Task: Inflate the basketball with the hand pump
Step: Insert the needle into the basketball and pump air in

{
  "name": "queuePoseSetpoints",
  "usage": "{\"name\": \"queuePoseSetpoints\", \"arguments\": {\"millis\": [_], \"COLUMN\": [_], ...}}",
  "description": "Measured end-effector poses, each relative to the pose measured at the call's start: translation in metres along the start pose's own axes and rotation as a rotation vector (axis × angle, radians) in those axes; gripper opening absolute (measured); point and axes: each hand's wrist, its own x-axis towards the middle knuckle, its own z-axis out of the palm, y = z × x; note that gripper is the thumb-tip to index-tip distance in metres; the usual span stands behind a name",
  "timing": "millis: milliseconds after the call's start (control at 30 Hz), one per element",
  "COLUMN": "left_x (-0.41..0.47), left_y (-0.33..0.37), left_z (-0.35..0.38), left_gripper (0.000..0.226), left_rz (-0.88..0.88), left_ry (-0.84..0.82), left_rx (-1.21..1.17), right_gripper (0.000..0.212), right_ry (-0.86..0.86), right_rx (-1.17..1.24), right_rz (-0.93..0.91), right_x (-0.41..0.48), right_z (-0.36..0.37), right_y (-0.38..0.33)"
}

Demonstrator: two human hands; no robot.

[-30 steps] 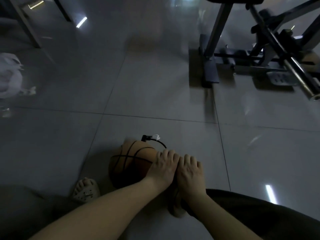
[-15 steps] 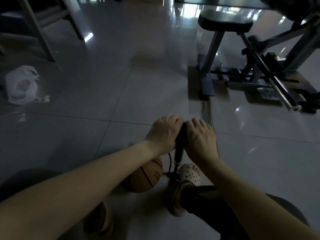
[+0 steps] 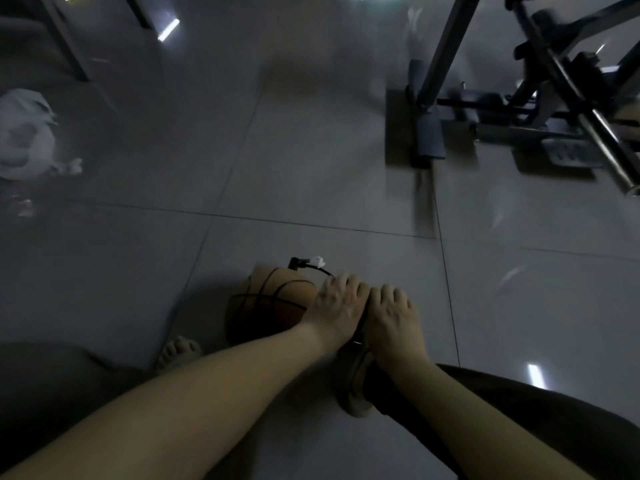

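gripping the pump handle [image 3: 363, 318] side by side, the left hand [image 3: 337, 308] and the right hand [image 3: 391, 313] curl their fingers down over it, knuckles up; only a dark sliver of the handle shows between them. the hands sit low, just above the right sandal [image 3: 353, 379]. just beside the left hand, at its 9 o'clock, the basketball [image 3: 263, 310] lies on the grey tiled floor [image 3: 311, 168]. a thin black hose [image 3: 313, 268] arcs from the left fingertips to the ball's top, a small white tag [image 3: 318, 262] beside its end. the left sandal [image 3: 178, 351] is at the ball's 7 o'clock. an exercise machine [image 3: 519, 109] stands at the view's 2 o'clock and a white plastic bag [image 3: 24, 136] at 10 o'clock, both well apart from the ball.
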Motion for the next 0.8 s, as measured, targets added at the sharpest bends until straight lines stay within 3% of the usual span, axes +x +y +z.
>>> {"name": "queuePoseSetpoints", "arguments": {"millis": [100,267,367,433,500,567,633,700,800], "left_x": [-0.002,0.003,-0.003,-0.017,-0.038,-0.063,-0.087,-0.104,-0.115], "left_y": [0.002,0.001,-0.012,-0.034,-0.064,-0.097,-0.125,-0.142,-0.150], "left_z": [0.016,-0.003,-0.032,-0.047,-0.051,-0.048,-0.039,-0.024,0.004], "left_gripper": [0.012,0.025,0.039,0.044,0.045,0.041,0.051,0.076,0.120], "left_rz": [-0.019,-0.009,-0.031,-0.150,-0.285,-0.450,-0.616,-0.741,-0.960], "left_ry": [-0.096,-0.227,-0.266,-0.217,-0.174,-0.218,-0.318,-0.416,-0.479], "left_rx": [-0.027,-0.077,-0.191,-0.288,-0.307,-0.323,-0.324,-0.363,-0.600], "right_gripper": [0.023,0.043,0.038,0.033,0.028,0.025,0.018,0.014,0.036], "right_ry": [-0.168,-0.299,-0.326,-0.284,-0.135,-0.031,-0.091,-0.236,-0.474], "right_rx": [0.010,0.026,0.028,-0.018,-0.029,0.041,0.186,0.301,0.442], "right_rz": [0.008,-0.024,0.037,0.044,0.016,-0.041,-0.058,-0.029,0.104], "right_x": [0.000,0.005,0.008,0.008,0.008,0.010,0.011,0.017,0.035], "right_z": [0.013,-0.007,-0.033,-0.048,-0.060,-0.065,-0.058,-0.035,0.013], "right_y": [0.004,0.006,0.002,-0.004,-0.017,-0.040,-0.071,-0.099,-0.119]}}
